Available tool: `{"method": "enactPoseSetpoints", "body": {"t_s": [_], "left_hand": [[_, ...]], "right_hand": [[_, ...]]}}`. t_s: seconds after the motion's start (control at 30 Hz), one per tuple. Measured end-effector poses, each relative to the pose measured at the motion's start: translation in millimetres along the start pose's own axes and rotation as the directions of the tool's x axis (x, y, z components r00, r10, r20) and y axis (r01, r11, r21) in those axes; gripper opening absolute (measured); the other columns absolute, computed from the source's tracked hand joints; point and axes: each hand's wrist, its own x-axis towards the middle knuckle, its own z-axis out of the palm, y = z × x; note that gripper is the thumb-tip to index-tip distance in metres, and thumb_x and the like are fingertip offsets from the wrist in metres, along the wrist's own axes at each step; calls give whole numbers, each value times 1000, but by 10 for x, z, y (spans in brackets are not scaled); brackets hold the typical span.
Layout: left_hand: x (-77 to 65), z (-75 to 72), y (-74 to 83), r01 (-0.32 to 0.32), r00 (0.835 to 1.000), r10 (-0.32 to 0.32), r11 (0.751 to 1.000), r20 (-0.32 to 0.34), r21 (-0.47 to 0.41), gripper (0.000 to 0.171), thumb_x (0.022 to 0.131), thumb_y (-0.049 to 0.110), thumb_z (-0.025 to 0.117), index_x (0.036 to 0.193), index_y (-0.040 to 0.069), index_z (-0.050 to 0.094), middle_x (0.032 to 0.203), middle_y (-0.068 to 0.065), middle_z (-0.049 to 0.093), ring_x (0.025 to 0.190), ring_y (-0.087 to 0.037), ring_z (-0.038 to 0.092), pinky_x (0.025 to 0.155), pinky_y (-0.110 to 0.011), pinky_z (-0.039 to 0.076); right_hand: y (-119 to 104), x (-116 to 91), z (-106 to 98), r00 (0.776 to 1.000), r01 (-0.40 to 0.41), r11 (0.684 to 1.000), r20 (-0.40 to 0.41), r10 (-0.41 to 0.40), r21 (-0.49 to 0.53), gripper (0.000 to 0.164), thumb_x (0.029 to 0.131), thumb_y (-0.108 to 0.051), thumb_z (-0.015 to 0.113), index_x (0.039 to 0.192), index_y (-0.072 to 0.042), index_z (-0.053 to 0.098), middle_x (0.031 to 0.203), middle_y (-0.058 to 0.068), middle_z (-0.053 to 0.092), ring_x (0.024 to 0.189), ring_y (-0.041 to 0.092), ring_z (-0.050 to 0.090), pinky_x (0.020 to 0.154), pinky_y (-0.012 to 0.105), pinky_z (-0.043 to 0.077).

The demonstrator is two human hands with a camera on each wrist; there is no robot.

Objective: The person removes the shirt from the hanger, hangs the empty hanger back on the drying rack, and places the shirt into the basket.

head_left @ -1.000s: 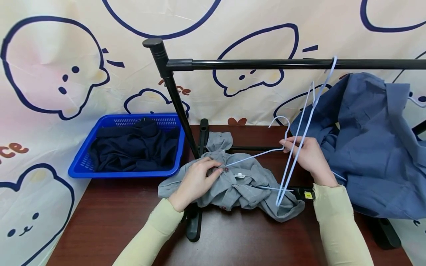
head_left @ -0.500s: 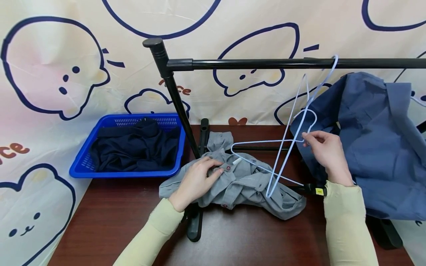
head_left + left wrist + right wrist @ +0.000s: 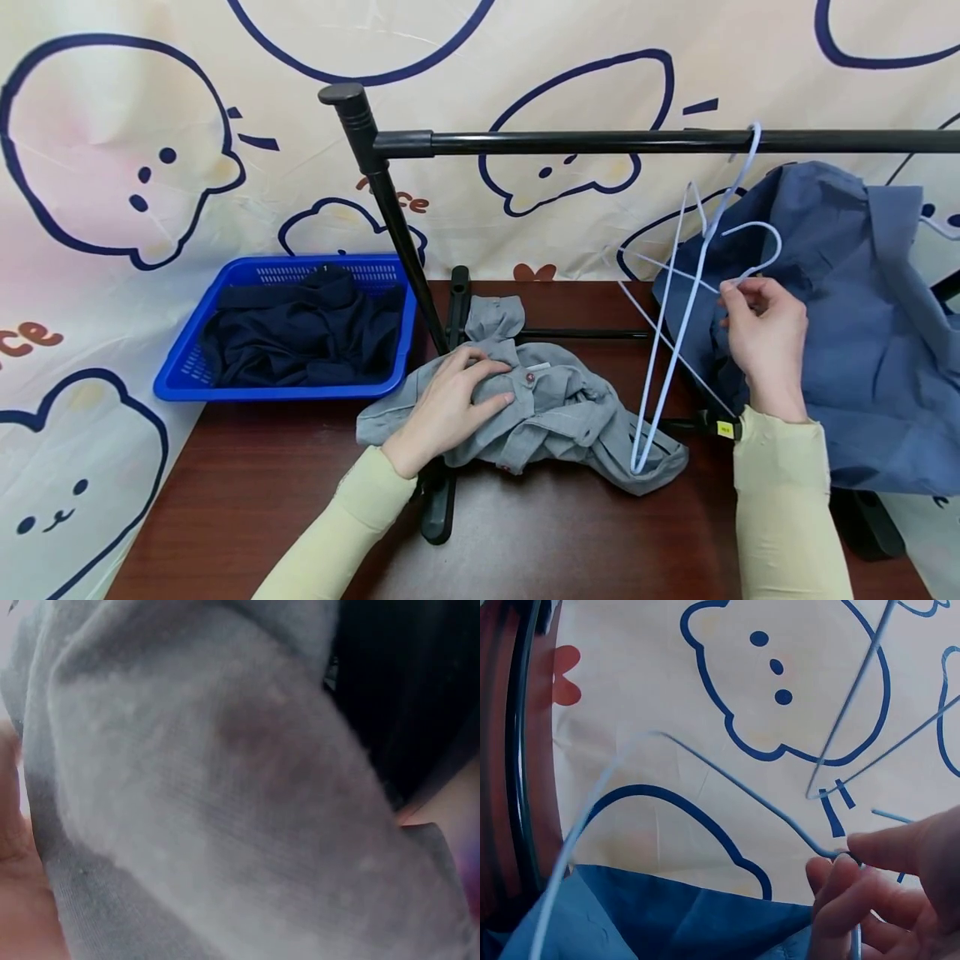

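Note:
A crumpled grey button-up shirt [image 3: 558, 408] lies on the table across the foot of the rack. My left hand [image 3: 450, 404] rests on its left part with fingers spread loosely; grey cloth fills most of the left wrist view. Further right, my right hand [image 3: 768, 342] pinches a light blue wire hanger [image 3: 727, 778] between thumb and fingers, just below the hook. In the head view this hanger is raised off the grey shirt and stands turned, its wide end pointing left. It passes behind another light blue hanger [image 3: 689, 296] that hangs bare from the rail.
The black rail [image 3: 555, 143] of the rack spans the upper middle. At right hangs a slate-blue shirt [image 3: 855, 350], close to my right hand. A blue basket [image 3: 277, 393] with dark navy cloth [image 3: 300, 333] stands at left on the brown table [image 3: 300, 467].
The held hanger has come out of the grey shirt, moved right and turned in my right hand. My left hand stayed on the shirt, its fingers loosening. The bare hanger on the rail swung slightly.

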Motion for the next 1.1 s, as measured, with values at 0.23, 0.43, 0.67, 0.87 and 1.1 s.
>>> {"method": "enactPoseSetpoints", "body": {"t_s": [0.23,0.43,0.67,0.87,1.1], "left_hand": [[18,-3,5,11,999,-11,1000,34,1,38,96,41,72,129,22,70,128,-4,54,115,-26,55,99,-46,44],[29,-6,12,22,999,-22,1000,47,2,38,96,42,71,129,23,70,128,-4,54,115,-27,55,99,-46,45],[31,11,9,27,998,-27,1000,51,-3,46,93,46,74,133,23,67,131,-5,52,117,-28,55,98,-47,45],[28,33,-11,33,994,-36,999,104,32,68,88,56,75,146,26,58,156,-15,39,139,-40,40,107,-59,37],[28,74,-30,57,979,-80,990,186,126,72,87,63,71,151,35,52,163,-16,28,152,-40,12,110,-68,20]], "right_hand": [[-49,33,-15,980,101,992,-180,-86,77,31,100,-27,65,115,-1,71,82,-17,62,52,-5,57,55,11,47],[-135,50,-69,931,204,979,-313,-190,12,24,99,-24,67,111,-6,76,84,-18,64,52,-10,53,55,9,43],[-301,27,-205,897,201,978,-393,-204,-48,24,100,-25,66,113,-9,78,95,-4,74,51,-15,49,57,6,41],[-432,42,-352,859,230,962,-434,-272,-147,30,102,-30,62,114,-9,78,101,7,76,53,-19,44,59,3,38],[-500,46,-508,877,200,960,-402,-264,-194,37,101,-41,59,121,-16,77,111,1,75,58,-19,45,63,3,38]]}}
